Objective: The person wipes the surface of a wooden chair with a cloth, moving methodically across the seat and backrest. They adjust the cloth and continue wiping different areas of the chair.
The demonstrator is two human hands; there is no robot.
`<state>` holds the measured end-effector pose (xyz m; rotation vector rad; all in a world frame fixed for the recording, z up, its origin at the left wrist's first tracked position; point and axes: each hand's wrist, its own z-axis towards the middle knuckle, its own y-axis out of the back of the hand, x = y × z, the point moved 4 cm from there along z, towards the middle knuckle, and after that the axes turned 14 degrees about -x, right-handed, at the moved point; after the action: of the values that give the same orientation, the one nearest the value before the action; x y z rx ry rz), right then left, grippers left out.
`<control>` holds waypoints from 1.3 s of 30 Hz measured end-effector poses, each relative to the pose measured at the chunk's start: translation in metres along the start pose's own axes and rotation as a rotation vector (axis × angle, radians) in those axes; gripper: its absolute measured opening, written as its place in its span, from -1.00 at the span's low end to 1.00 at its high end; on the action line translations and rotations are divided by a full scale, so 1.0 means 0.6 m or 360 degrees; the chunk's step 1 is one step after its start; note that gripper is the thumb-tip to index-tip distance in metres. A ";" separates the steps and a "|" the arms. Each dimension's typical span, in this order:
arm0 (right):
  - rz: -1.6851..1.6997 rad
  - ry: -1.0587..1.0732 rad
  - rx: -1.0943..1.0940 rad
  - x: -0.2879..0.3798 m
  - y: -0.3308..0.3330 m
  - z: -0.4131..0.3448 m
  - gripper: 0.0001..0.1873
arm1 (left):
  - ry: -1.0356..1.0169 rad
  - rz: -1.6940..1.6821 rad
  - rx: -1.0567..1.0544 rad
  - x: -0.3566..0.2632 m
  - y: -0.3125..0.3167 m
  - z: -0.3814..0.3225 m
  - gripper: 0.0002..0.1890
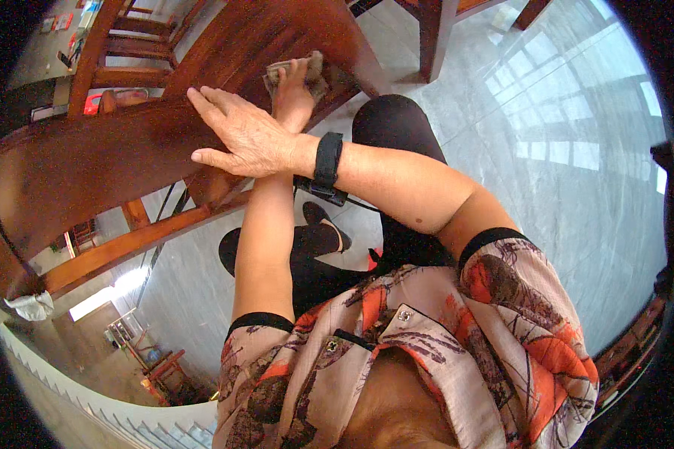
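My left hand (pixel 293 92) presses a folded greyish-brown cloth (pixel 318 70) onto a polished reddish-brown wooden surface (pixel 230 67), which belongs to a large piece of furniture. Across my left forearm lies my right wrist, with a black strap (pixel 329 159) around it. My right hand (pixel 244 132) is palm down and holds nothing, its fingers and thumb spread over the wooden panel (pixel 118 140). Whether its fingertips touch the wood cannot be told. Part of the cloth is hidden under my left hand.
A wooden rail (pixel 146 236) runs below the panel. Slatted wooden furniture (pixel 137 47) stands at upper left, near a red object (pixel 92 104). Another wooden leg (pixel 435 42) rises at upper right. A whitish cloth or wrapping (pixel 32 306) covers a lower-left corner. Grey tiled floor (pixel 528 185) surrounds my legs.
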<state>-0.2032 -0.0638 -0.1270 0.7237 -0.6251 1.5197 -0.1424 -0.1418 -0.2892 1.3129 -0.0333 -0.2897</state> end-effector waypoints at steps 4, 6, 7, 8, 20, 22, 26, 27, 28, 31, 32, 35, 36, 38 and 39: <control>0.0039 0.0080 -0.0114 0.007 0.020 0.001 -0.14 | -0.0164 0.0476 0.0021 0.061 -0.050 0.092 -0.44; -0.0012 0.0097 -0.0080 0.013 0.024 0.002 -0.15 | -0.0139 0.0659 0.0121 0.091 -0.074 0.139 -0.48; -0.0031 0.0122 -0.0067 0.016 0.026 0.001 -0.15 | -0.0203 0.0722 0.0192 0.103 -0.080 0.159 -0.50; -0.0012 0.0157 -0.0084 0.018 0.025 0.004 -0.16 | -0.0035 0.0687 0.0187 0.115 -0.085 0.179 -0.51; 0.0124 0.0280 -0.0153 0.025 0.019 0.002 -0.24 | -0.0409 0.0305 -0.0210 -0.069 0.006 0.038 -0.58; 0.0118 0.0279 -0.0155 0.029 0.018 0.001 -0.25 | -0.0360 0.0184 -0.0118 -0.100 0.023 -0.021 -0.53; 0.0136 0.0317 -0.0198 0.040 0.020 -0.006 -0.27 | 0.0130 -0.0022 0.0093 -0.080 0.017 -0.085 -0.40; 0.0155 0.0352 -0.0228 0.044 0.021 -0.008 -0.28 | 0.0200 -0.0089 0.0027 -0.063 0.013 -0.084 -0.38; 0.0172 0.0388 -0.0260 0.048 0.022 -0.009 -0.28 | 0.0215 -0.0143 -0.0082 -0.046 0.007 -0.079 -0.35; 0.0230 0.0514 -0.0247 0.058 0.025 -0.010 -0.32 | 0.0142 0.0491 0.0038 0.038 -0.022 -0.006 -0.30; 0.0234 0.0511 -0.0260 0.059 0.027 -0.008 -0.33 | 0.0109 0.0601 0.0035 0.052 -0.032 0.011 -0.30; 0.0283 0.0502 -0.0299 0.059 0.037 -0.001 -0.33 | 0.0247 0.0910 0.0261 0.100 -0.053 0.068 -0.36; 0.0306 0.0497 -0.0316 0.059 0.041 0.001 -0.34 | 0.0300 0.0916 0.0234 0.111 -0.056 0.091 -0.36; 0.0321 0.0500 -0.0342 0.059 0.049 0.003 -0.36 | 0.0347 0.0915 0.0209 0.136 -0.060 0.122 -0.37; 0.0311 0.0516 -0.0350 0.059 0.052 0.004 -0.37 | 0.0358 0.0915 0.0213 0.150 -0.062 0.140 -0.37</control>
<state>-0.2349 -0.0445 -0.0977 0.2453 -0.6164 1.6708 -0.0787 -0.2500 -0.3156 1.4021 -0.2384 0.3546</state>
